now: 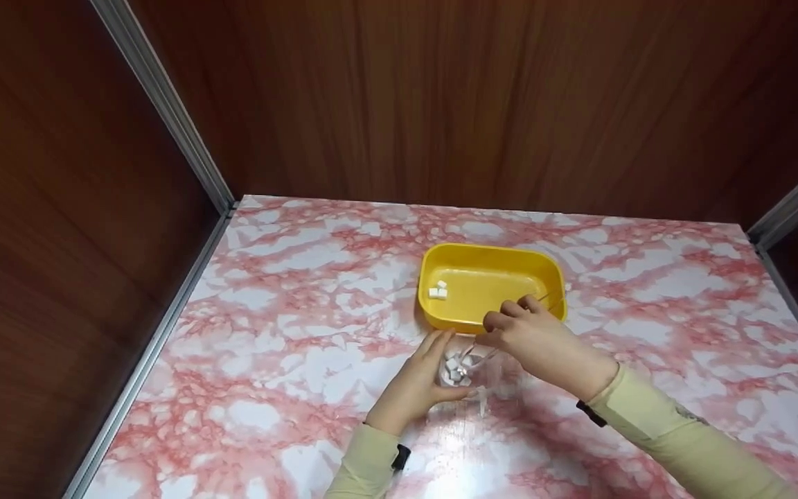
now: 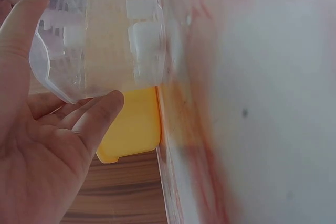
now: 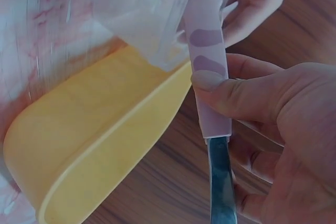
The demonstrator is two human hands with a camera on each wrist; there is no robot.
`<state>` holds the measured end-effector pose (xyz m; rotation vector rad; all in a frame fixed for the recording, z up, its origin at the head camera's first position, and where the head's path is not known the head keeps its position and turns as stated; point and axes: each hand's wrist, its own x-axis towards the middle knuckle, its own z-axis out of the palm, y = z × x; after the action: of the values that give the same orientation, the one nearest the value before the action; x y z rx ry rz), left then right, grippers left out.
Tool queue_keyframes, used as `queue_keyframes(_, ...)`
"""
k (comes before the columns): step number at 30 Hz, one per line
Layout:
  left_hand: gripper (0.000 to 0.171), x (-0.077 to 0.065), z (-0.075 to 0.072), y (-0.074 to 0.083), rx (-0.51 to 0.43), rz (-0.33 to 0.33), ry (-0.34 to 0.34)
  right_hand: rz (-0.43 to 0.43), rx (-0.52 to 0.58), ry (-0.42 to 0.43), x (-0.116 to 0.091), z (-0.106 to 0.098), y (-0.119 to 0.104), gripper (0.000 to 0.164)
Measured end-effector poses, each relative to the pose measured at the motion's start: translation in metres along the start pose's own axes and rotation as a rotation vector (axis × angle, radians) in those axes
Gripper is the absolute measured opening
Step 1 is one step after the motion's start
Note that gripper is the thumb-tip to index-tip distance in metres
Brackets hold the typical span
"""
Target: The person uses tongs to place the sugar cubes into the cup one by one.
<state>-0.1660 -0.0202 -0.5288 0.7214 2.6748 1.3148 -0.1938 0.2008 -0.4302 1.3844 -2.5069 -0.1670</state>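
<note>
Low in the middle of the head view, a clear plastic container [image 1: 445, 378] stands on the table with several small white cubes [image 1: 454, 367] in it. My left hand [image 1: 413, 384] holds it from the left, thumb on the near side and fingers on the far side. My right hand [image 1: 544, 343] pinches a pair of tongs [image 3: 210, 103] with pink tip sections and metal arms. Their tips reach down into the container among the cubes. In the left wrist view the container [image 2: 110, 35] shows from the side, with my left thumb and fingers [image 2: 100, 121] at its wall.
Just beyond my hands sits a yellow basin [image 1: 492, 253], with a few white cubes [image 1: 438, 291] at its left end. Red-and-white marbled tabletop [image 1: 288, 312] surrounds it. Dark wood-grain panels [image 1: 440, 104] rise behind and at the sides.
</note>
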Motion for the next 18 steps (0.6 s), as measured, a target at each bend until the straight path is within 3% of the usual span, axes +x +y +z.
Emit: queue_keyframes(18, 0.092, 0.0014, 0.0, -0.0002, 0.003, 0.046, 0.017, 0.006, 0.002, 0.002, 0.0012, -0.0013, 0.0004, 0.033)
